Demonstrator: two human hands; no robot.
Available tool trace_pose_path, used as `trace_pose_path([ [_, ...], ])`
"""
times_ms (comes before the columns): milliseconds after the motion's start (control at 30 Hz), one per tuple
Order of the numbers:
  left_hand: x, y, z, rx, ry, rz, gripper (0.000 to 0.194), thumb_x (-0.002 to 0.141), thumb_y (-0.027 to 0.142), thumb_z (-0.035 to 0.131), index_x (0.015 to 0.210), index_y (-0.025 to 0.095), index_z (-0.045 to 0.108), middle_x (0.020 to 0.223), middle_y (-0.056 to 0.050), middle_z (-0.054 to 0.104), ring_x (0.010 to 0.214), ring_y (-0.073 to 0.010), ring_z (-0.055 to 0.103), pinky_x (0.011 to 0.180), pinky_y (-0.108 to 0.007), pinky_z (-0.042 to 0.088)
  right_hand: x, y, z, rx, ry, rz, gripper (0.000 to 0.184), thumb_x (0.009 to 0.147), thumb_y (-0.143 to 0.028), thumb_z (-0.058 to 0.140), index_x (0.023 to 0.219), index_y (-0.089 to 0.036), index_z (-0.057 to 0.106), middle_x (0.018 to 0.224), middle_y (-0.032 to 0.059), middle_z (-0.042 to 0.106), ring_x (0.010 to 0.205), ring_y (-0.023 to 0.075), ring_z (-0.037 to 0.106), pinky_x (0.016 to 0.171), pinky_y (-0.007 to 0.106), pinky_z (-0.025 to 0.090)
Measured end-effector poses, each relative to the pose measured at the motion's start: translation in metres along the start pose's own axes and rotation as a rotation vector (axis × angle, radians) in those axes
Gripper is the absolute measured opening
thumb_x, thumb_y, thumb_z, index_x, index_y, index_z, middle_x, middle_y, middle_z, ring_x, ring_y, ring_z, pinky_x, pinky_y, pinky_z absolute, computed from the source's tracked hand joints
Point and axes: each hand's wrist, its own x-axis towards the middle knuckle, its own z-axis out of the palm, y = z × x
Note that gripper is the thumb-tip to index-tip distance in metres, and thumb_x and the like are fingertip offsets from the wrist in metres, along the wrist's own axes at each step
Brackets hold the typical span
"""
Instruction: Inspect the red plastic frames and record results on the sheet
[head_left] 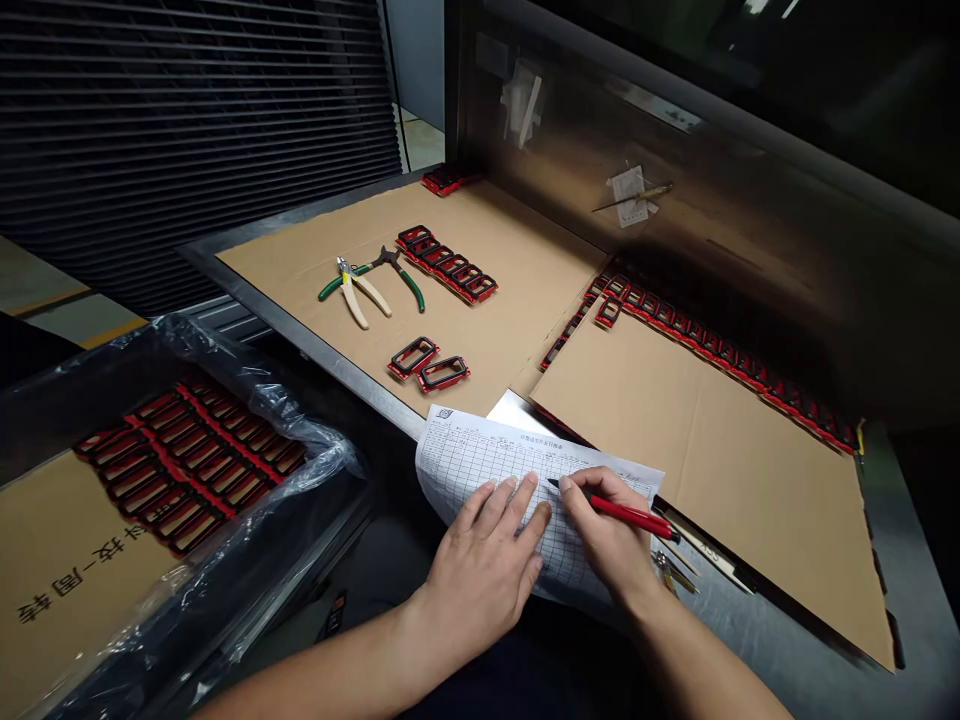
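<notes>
My left hand (484, 560) lies flat with fingers spread on a printed grid form (480, 455) at the front edge of the bench. My right hand (607, 535) is closed around a red pen (626, 515), whose tip touches the form just right of my left fingertips. Two black-and-red rectangular frame parts (429, 365) lie on the cardboard beyond the form.
Green-handled pliers (401, 275) and cream-handled cutters (360, 295) lie on the cardboard sheet (510, 250). Rows of frame parts (447, 264) sit behind them and along the right sheet (720, 350). A plastic-lined bin (187, 450) of more parts stands at the left.
</notes>
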Motion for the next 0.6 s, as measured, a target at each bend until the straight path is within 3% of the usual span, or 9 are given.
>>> trace_pose_path([
  [133, 0.002, -0.002, 0.0, -0.028, 0.028, -0.008, 0.043, 0.093, 0.046, 0.057, 0.131, 0.026, 0.061, 0.148, -0.001, 0.055, 0.129, -0.0233, 0.049, 0.112, -0.039, 0.024, -0.001, 0.002, -0.003, -0.083, 0.05, -0.058, 0.019, 0.083, -0.037, 0.067, 0.07, -0.023, 0.069, 0.066, 0.0004, 0.071, 0.061, 0.0184, 0.065, 0.061, 0.03, 0.051],
  [300, 0.004, -0.003, 0.002, -0.019, 0.054, -0.026, 0.041, 0.095, 0.044, 0.056, 0.13, 0.024, 0.063, 0.144, 0.001, 0.059, 0.129, -0.023, 0.048, 0.11, -0.038, 0.027, 0.001, 0.006, -0.008, -0.106, 0.007, -0.088, 0.015, 0.083, -0.035, 0.068, 0.074, -0.024, 0.072, 0.067, 0.0002, 0.073, 0.06, 0.0177, 0.066, 0.059, 0.029, 0.053],
  [600, 0.003, -0.003, 0.004, -0.036, 0.036, -0.026, 0.044, 0.095, 0.046, 0.055, 0.131, 0.023, 0.062, 0.149, 0.0, 0.054, 0.132, -0.0245, 0.046, 0.109, -0.039, 0.028, 0.002, 0.01, -0.008, 0.007, 0.083, -0.095, 0.013, 0.083, -0.032, 0.068, 0.074, -0.023, 0.068, 0.064, -0.0013, 0.067, 0.056, 0.0151, 0.062, 0.054, 0.026, 0.052],
])
